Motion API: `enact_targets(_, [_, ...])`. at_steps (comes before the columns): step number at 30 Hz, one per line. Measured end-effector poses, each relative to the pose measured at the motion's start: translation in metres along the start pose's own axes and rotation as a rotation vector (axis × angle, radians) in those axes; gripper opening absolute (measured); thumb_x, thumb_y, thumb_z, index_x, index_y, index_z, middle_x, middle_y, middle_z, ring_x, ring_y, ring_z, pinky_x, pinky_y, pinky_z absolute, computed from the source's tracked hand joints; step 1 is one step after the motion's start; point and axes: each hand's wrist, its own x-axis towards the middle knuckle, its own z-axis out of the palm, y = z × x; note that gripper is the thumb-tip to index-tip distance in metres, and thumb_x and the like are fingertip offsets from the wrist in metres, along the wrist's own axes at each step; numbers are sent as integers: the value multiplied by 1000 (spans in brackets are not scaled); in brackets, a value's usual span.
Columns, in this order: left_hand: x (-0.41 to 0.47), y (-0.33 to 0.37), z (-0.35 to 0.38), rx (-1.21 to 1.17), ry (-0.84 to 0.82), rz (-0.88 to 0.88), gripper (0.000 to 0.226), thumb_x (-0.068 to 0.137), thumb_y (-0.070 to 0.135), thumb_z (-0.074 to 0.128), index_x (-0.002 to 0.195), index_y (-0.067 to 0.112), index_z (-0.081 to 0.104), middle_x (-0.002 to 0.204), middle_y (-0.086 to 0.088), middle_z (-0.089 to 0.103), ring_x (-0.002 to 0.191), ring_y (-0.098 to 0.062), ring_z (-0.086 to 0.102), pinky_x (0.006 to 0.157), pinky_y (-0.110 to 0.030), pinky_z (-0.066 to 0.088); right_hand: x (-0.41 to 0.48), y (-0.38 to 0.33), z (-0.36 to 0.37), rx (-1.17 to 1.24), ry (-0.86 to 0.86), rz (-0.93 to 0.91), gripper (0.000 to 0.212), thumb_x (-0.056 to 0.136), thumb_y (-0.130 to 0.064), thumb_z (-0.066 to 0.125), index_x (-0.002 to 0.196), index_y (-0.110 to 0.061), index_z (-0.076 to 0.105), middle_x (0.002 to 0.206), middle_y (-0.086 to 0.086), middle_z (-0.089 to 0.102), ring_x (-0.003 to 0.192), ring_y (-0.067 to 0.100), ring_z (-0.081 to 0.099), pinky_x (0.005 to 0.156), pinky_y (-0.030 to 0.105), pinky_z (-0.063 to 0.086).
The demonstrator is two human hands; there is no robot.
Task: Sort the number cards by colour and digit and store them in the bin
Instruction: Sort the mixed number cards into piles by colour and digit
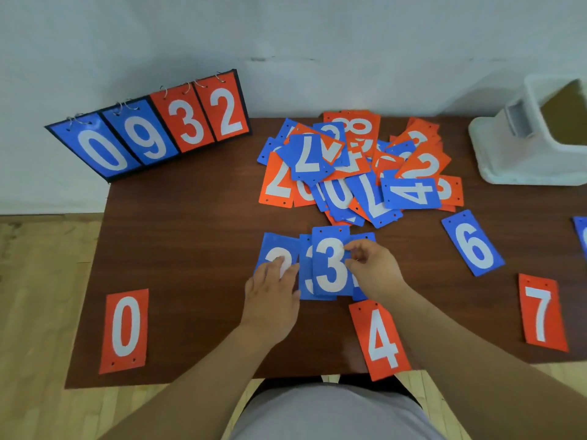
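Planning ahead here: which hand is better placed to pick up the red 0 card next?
Left, likely. The left hand lies flat nearer the red 0 card; the right hand pinches the blue 3 card.

The one view comes from a wide-angle camera worn on the person's head, and it looks forward and steeply down on the dark brown wooden desk. It stands near to the desk: the person's own grey shirt fills the lower edge, the pale grey wall closes the top, and the light wooden floor shows at the left.
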Motion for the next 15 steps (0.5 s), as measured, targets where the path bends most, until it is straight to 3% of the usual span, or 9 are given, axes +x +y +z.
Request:
enact_targets(4, [-7, -20, -5, 9, -4, -96, 56, 100, 44, 48, 152, 37, 27, 160, 1, 24, 143, -26, 26, 112, -45, 33, 5, -3, 17, -274, -85, -89, 24, 96, -20, 65, 119, -23, 63, 96, -6, 61, 81, 14, 61, 63, 21, 48])
enact_targets(8, [-10, -21, -2, 59, -41, -145, 63, 100, 49, 46, 155, 38, 17, 162, -2, 20, 142, -28, 27, 111, -46, 33, 3, 1, 24, -543, -92, -151, 31, 97, -30, 62, 126, -23, 60, 117, 2, 59, 93, 20, 63, 76, 33, 58])
enact_targets(12, [-10, -15, -3, 63, -48, -223, 65, 99, 52, 45, 155, 36, 18, 161, -3, 19, 143, -29, 25, 112, -47, 32, 1, 5, 21, -564, -73, -201, 32, 96, -36, 62, 125, -24, 62, 114, 0, 57, 96, 17, 60, 73, 25, 51])
enact_targets(15, [-10, -9, -7, 73, -26, -235, 61, 98, 53, 47, 152, 35, 24, 159, -4, 23, 143, -29, 26, 112, -47, 33, 1, 7, 7, -537, -32, -231, 34, 93, -41, 65, 123, -26, 63, 115, -1, 58, 103, 17, 58, 78, 28, 52])
